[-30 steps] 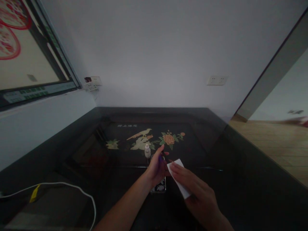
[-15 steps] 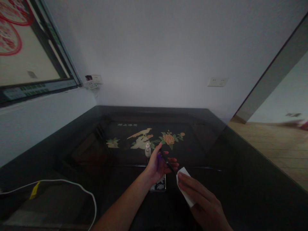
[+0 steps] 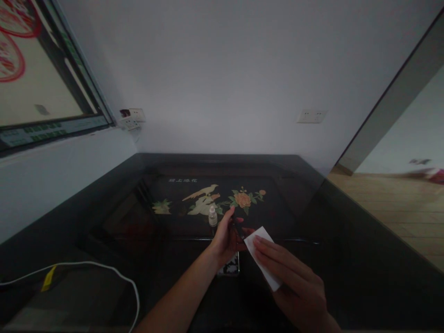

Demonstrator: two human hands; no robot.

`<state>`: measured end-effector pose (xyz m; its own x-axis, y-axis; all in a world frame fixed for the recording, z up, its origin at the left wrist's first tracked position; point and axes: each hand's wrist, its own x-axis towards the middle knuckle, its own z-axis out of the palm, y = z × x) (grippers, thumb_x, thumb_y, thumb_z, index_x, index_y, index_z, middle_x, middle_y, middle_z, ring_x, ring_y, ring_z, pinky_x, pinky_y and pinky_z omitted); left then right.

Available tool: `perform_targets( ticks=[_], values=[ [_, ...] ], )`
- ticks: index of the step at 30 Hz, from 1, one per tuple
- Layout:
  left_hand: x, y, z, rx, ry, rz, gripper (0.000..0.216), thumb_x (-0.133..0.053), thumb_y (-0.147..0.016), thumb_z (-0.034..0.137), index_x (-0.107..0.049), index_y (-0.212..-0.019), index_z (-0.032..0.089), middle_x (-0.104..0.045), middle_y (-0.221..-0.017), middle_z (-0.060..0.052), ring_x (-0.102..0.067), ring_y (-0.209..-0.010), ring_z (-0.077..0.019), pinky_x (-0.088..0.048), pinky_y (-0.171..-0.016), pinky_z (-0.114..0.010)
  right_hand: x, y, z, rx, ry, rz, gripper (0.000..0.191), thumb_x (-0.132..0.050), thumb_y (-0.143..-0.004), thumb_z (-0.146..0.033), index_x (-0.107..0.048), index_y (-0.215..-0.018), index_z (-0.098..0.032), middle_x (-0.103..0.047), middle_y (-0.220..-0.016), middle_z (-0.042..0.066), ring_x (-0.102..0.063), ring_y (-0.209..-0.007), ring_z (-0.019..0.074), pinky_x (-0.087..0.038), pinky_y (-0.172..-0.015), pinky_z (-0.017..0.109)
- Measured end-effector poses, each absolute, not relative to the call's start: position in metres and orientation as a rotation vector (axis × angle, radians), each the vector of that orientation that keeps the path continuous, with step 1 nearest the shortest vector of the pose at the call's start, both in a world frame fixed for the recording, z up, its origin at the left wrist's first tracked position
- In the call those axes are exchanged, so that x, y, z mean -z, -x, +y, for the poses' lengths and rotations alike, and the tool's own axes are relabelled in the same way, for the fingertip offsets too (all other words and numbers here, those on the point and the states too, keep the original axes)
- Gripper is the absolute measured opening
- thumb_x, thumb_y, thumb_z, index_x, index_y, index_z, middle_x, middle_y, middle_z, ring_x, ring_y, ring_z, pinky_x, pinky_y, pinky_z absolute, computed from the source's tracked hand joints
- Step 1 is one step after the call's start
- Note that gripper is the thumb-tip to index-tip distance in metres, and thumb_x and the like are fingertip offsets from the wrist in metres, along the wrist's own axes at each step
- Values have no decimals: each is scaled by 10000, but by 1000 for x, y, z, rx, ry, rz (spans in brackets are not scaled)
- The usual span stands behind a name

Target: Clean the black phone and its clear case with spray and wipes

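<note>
My left hand [image 3: 225, 238] is closed around a slim black object [image 3: 238, 227], seen nearly edge-on; its kind is not clear. In my right hand [image 3: 291, 273] is a folded white tissue or cloth [image 3: 262, 259], pinched under the fingers. Its upper corner meets the lower end of the black object, covering part of it. Just beyond my left wrist stands a small clear bottle with a pale cap [image 3: 212, 216]. Beneath my left hand, a phone or phone case with a black-and-white pattern [image 3: 231, 267] lies on the table, partly hidden.
The glossy dark table [image 3: 333, 277] bears a bird-and-flower picture [image 3: 242, 200]. A white cable [image 3: 114, 270] with a yellow tag [image 3: 49, 278] curves across the left front. Wall sockets [image 3: 312, 116] are behind the table, and a window [image 3: 45, 69] is at left.
My right hand has shifted the white tissue or cloth slightly up and left, over more of the black object. My left hand stays nearly in place; the view has shifted slightly.
</note>
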<state>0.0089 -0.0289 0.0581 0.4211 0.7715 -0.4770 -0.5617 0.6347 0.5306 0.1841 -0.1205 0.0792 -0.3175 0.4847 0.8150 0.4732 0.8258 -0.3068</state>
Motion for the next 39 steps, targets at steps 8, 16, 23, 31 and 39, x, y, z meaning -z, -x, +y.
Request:
perform_targets(
  ticks=[8,16,23,31,39],
  values=[
    [-52,-9,-27,-865,-282,750,494,-558,-901,644,-618,-988,162,-758,-785,-109,-705,-591,-224,-510,-564,-291,-54,-181,-116,-86,718,-2109,687,-455,-871,82,-523,-1480,-228,-638,-1408,65,-591,-1324,250,-554,-1092,431],
    [-54,-8,-28,-878,-353,756,527,-500,-918,670,-569,-1076,171,-766,-846,-137,-759,-689,-285,-570,-606,-352,-35,-198,-129,-88,783,-2096,655,-464,-866,57,-580,-1435,-246,-667,-1371,51,-636,-1268,246,-573,-1062,398],
    [-60,-10,-29,-920,-336,745,497,-464,-952,631,-547,-1085,160,-757,-811,-147,-758,-672,-291,-599,-650,-397,-25,-211,-134,-143,812,-2069,639,-438,-839,70,-640,-1364,-233,-689,-1340,59,-658,-1240,212,-579,-1042,344],
    [-54,-8,-28,-902,-364,725,525,-495,-928,651,-525,-1133,168,-759,-829,-143,-761,-685,-306,-601,-658,-418,-26,-218,-129,-262,1047,-1943,384,-605,-924,-120,-697,-1265,-270,-751,-1229,45,-744,-1088,218,-623,-949,307],
    [-60,-10,-30,-905,-385,762,507,-489,-936,636,-505,-1161,183,-744,-761,-106,-752,-645,-297,-588,-618,-390,-52,-216,-102,-432,1294,-1799,227,-595,-960,-304,-760,-1107,-251,-805,-1043,44,-781,-878,223,-641,-772,290]
  ],
)
